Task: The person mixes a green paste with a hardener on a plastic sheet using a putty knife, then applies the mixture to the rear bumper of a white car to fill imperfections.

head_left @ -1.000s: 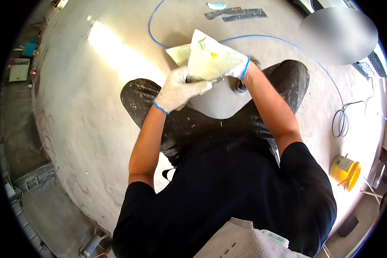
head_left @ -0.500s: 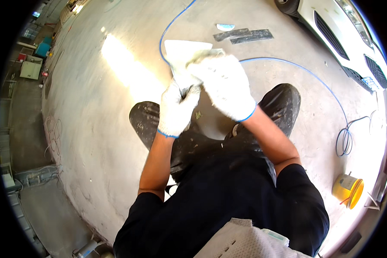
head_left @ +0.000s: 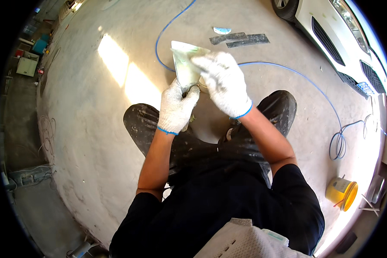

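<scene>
My left hand (head_left: 175,107), in a white knit glove with a blue cuff edge, grips the near narrow end of a flat pale plate (head_left: 185,64). The plate widens away from me and bears whitish-green smears. My right hand (head_left: 228,88), gloved alike, is closed over the plate's right side. Its fingers are curled and blurred, so what they pinch, if anything, stays hidden. Below the plate, a pale round rim (head_left: 203,87) shows partly between my hands.
A blue hose (head_left: 288,67) curves across the concrete floor behind my hands. Dark strips (head_left: 248,40) and a blue-white piece (head_left: 222,30) lie beyond it. At far right stands a white car (head_left: 316,26); a yellow bucket (head_left: 336,191) lies tipped at right. My knees flank the work.
The plate has turned so that more of its smeared face shows. My right hand has shifted slightly at its right edge. The whole view has moved a little.
</scene>
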### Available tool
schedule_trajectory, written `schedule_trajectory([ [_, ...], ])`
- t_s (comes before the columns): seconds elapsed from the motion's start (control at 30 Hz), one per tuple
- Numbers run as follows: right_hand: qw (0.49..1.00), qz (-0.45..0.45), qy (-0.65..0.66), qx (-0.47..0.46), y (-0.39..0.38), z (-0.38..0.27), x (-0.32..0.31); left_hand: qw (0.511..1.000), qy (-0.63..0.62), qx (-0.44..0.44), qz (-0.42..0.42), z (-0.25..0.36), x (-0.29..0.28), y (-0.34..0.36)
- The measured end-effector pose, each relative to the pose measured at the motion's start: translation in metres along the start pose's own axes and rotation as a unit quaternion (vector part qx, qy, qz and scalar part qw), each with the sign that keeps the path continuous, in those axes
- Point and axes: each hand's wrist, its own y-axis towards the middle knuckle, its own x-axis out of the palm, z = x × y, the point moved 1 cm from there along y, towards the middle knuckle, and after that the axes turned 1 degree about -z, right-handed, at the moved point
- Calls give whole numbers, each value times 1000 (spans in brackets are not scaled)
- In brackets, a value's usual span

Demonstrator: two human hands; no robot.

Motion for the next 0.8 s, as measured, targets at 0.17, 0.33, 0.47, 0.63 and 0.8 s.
schedule_trajectory([
  [0.17, 998, -33, 7, -46, 18, 11, -21, 997, -75, -23, -27, -8, -6, -3],
  [0.33, 996, -65, 50, -22, 30, 38, -11, 994, -94, -33, -54, 8, -10, -8],
  [0.47, 998, -26, -60, -19, 25, 39, -16, 996, -89, -6, -16, 1, -16, -7],
  [0.63, 998, -42, 8, -35, 5, -9, 3, 999, -53, 5, 0, 16, -7, -2],
  [0.8, 982, -2, 158, 100, 0, -4, -5, 999, -46, 2, -28, 8, -7, -2],
])
